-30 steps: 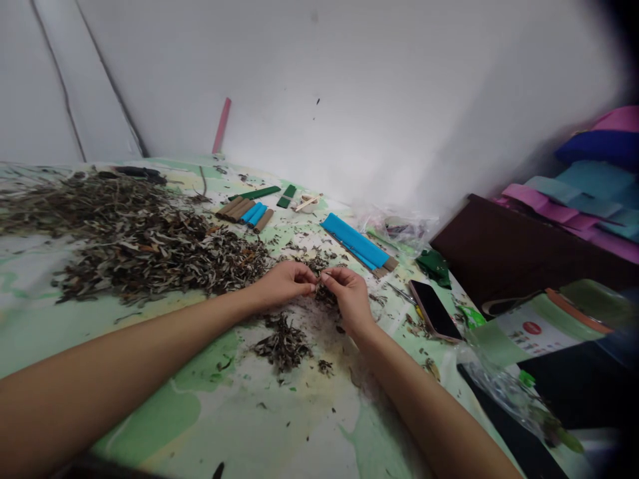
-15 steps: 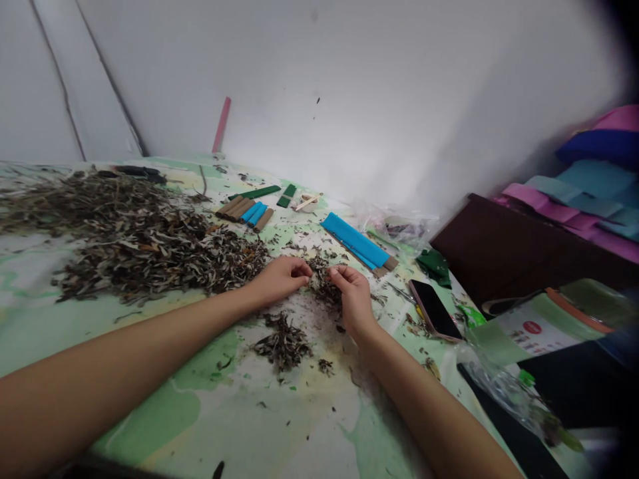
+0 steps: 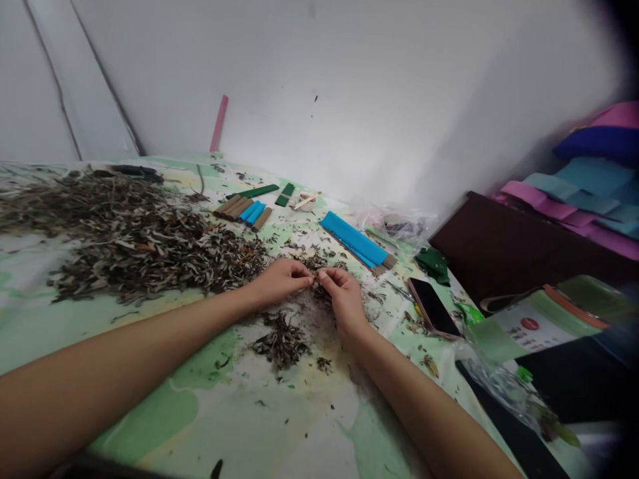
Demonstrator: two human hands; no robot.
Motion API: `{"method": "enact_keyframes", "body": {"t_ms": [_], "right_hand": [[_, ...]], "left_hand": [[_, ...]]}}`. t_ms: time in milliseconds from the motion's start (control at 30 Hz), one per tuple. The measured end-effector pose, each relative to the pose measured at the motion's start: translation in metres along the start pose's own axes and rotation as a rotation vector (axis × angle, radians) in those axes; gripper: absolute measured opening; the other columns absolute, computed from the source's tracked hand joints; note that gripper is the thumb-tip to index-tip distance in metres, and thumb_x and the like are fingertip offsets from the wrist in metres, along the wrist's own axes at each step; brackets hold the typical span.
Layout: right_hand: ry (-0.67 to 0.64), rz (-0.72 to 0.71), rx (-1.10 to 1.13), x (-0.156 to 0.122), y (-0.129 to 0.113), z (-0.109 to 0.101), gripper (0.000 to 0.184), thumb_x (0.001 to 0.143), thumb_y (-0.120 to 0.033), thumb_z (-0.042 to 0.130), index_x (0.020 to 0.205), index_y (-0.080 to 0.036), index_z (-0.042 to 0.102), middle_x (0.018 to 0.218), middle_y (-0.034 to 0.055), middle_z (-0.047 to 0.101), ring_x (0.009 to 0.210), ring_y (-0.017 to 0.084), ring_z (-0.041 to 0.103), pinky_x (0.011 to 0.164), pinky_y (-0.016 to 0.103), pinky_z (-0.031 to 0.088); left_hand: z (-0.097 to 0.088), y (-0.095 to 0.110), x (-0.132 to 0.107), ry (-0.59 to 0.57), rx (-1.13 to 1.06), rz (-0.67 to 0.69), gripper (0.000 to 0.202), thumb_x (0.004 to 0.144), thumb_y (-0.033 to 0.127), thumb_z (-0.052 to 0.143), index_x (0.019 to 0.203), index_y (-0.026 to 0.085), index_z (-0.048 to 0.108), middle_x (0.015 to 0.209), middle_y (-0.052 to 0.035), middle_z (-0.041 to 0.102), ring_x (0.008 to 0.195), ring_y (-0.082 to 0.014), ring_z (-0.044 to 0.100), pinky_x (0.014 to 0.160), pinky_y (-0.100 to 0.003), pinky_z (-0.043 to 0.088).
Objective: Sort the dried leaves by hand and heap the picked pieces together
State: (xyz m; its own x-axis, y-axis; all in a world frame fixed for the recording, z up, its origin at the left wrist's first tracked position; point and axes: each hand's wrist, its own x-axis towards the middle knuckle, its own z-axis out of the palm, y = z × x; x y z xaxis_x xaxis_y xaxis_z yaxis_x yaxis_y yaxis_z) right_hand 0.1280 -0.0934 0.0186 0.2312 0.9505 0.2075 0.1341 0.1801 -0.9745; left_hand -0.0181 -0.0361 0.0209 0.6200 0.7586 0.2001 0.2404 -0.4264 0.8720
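Observation:
My left hand [image 3: 279, 279] and my right hand [image 3: 342, 293] meet fingertip to fingertip over the green and cream table [image 3: 210, 412], pinching a small bit of dried leaf between them. Loose dried leaves lie under and around both hands. A small heap of dried leaves [image 3: 282, 340] sits just in front of the hands. A large pile of dried leaves [image 3: 120, 233] spreads across the table to the left.
Brown and blue rolled tubes [image 3: 247, 213] and green strips [image 3: 259, 191] lie at the back. Long blue sticks [image 3: 355, 241] lie right of centre. A phone [image 3: 432, 307] sits at the right, near a dark box [image 3: 504, 249], plastic bags and coloured foam sheets [image 3: 589, 193].
The hands parted slightly half a second ago over the leaf bits, then came back together fingertip to fingertip. The view has shifted a little.

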Motion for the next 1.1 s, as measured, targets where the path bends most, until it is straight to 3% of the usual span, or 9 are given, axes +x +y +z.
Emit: {"method": "enact_keyframes", "body": {"t_ms": [233, 433, 600, 767, 1100], "right_hand": [[-0.05, 0.008, -0.047, -0.0016, 0.0026, 0.0007, 0.017, 0.066, -0.033, 0.065, 0.07, -0.017, 0.061, 0.067, -0.0006, 0.061, 0.062, 0.013, 0.051, 0.061, 0.024, 0.04], [-0.014, -0.041, -0.115, 0.0005, 0.0071, 0.0003, 0.013, 0.07, -0.031, 0.057, 0.068, -0.018, 0.061, 0.063, -0.0016, 0.058, 0.06, 0.013, 0.047, 0.059, 0.024, 0.037], [-0.059, -0.088, -0.261, -0.0009, 0.005, 0.0005, 0.015, 0.072, -0.029, 0.053, 0.062, -0.019, 0.057, 0.056, -0.003, 0.05, 0.054, 0.012, 0.041, 0.053, 0.023, 0.031], [-0.081, -0.157, -0.421, -0.005, 0.0023, 0.0028, 0.015, 0.073, -0.026, 0.052, 0.061, -0.019, 0.058, 0.058, -0.0016, 0.054, 0.058, 0.014, 0.045, 0.055, 0.024, 0.031], [-0.032, -0.162, -0.423, -0.0057, 0.0069, 0.0017, 0.016, 0.075, -0.027, 0.051, 0.069, -0.017, 0.063, 0.064, 0.0014, 0.058, 0.067, 0.016, 0.05, 0.06, 0.024, 0.036]], "left_hand": [[-0.0003, -0.0024, 0.0008, 0.048, -0.011, 0.009, 0.028, 0.073, 0.039, 0.056, 0.069, 0.013, 0.065, 0.063, -0.0017, 0.06, 0.062, -0.014, 0.051, 0.055, -0.023, 0.036], [0.0012, 0.0, -0.0002, 0.031, 0.006, 0.017, 0.027, 0.073, 0.038, 0.054, 0.067, 0.014, 0.064, 0.061, -0.001, 0.059, 0.06, -0.0139, 0.05, 0.056, -0.024, 0.036], [-0.0011, 0.0042, -0.0015, 0.105, 0.058, 0.032, 0.027, 0.073, 0.039, 0.054, 0.073, 0.014, 0.065, 0.07, -0.0033, 0.064, 0.069, -0.0171, 0.055, 0.061, -0.025, 0.039], [-0.0026, 0.0046, -0.0008, 0.097, 0.023, 0.037, 0.025, 0.071, 0.036, 0.055, 0.075, 0.014, 0.065, 0.074, -0.0042, 0.065, 0.072, -0.018, 0.056, 0.065, -0.027, 0.041], [-0.0021, -0.0043, 0.0036, 0.156, -0.047, -0.004, 0.026, 0.069, 0.039, 0.052, 0.07, 0.014, 0.061, 0.066, -0.0015, 0.059, 0.066, -0.0166, 0.051, 0.062, -0.026, 0.039]]}}
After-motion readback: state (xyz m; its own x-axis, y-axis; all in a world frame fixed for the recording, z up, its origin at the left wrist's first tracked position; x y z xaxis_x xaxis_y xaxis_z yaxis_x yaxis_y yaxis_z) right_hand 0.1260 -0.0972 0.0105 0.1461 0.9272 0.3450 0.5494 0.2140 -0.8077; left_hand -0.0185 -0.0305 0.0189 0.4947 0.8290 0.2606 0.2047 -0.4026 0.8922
